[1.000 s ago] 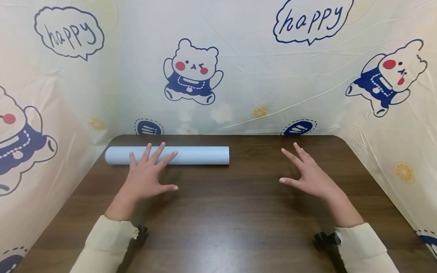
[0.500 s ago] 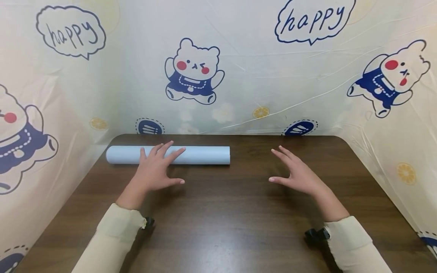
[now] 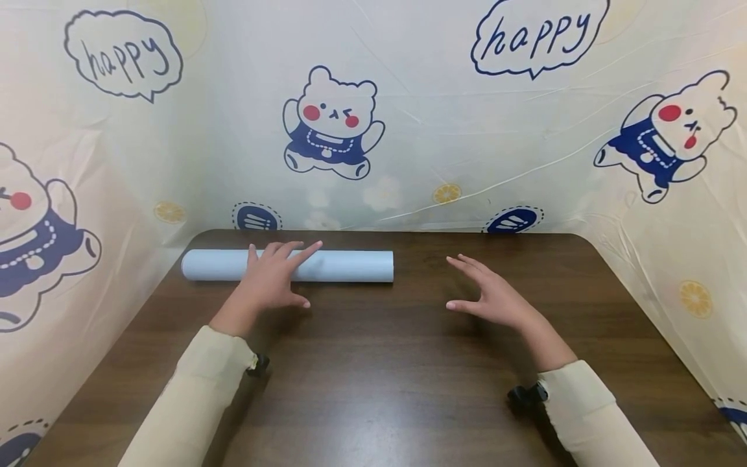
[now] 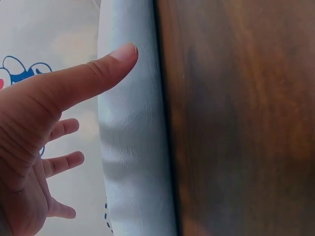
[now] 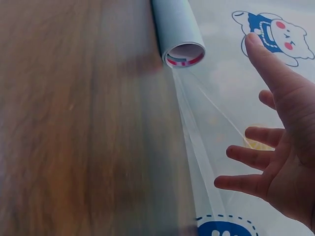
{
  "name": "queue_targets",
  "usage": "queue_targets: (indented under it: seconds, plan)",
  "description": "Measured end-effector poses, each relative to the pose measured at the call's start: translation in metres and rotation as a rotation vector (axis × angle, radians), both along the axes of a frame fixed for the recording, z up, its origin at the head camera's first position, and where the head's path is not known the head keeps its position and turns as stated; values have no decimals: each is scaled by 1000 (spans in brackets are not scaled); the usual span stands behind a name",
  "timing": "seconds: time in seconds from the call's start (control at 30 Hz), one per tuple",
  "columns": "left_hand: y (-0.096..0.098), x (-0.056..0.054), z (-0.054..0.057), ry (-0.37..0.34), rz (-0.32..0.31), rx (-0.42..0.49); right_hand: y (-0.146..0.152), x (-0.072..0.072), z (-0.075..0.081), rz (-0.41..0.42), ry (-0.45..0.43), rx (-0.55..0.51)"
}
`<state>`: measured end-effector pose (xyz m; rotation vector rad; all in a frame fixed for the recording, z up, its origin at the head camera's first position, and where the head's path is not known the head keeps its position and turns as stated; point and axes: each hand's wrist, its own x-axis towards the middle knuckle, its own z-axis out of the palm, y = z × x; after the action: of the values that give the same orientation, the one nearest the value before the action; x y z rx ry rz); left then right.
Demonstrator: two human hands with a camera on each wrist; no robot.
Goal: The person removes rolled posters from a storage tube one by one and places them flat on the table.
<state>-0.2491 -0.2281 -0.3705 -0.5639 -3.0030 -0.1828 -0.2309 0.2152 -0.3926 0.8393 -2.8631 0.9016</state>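
A pale blue roll [image 3: 350, 266], tube-shaped, lies lengthwise along the far left of the brown table. Its hollow right end shows in the right wrist view, with a red and white pattern inside the roll [image 5: 184, 55]. My left hand [image 3: 271, 279] hovers over the roll's middle, fingers spread and thumb out toward the near side; in the left wrist view the thumb of the left hand [image 4: 29, 128] overlaps the roll [image 4: 133, 147]. To the right of the roll, my right hand [image 3: 496, 295] is held above the table, fingers extended and thumb apart, holding nothing.
The brown wooden table [image 3: 373, 389] has rounded far corners. A cloth backdrop [image 3: 420, 130] printed with bears and "happy" bubbles stands behind it and along both sides. A dark device sits at each wrist, by the cream sleeves [image 3: 204, 383].
Both hands have moved inward, toward each other. My left hand has also gone forward over the roll, its fingers bending a little more. The roll has stayed in place.
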Motion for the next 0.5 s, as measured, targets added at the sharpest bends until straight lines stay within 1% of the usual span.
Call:
queue_targets:
  seconds: [0.2,0.37,0.5]
  plan:
    - [1,-13,4,-11,5,1,-8,-8,0,24,-23,-38]
    - [-1,-22,1,-56,3,-2,-13,-16,-4,43,-26,-81]
    - [-2,-27,-1,-76,2,-11,-17,-21,-7,48,-68,-142]
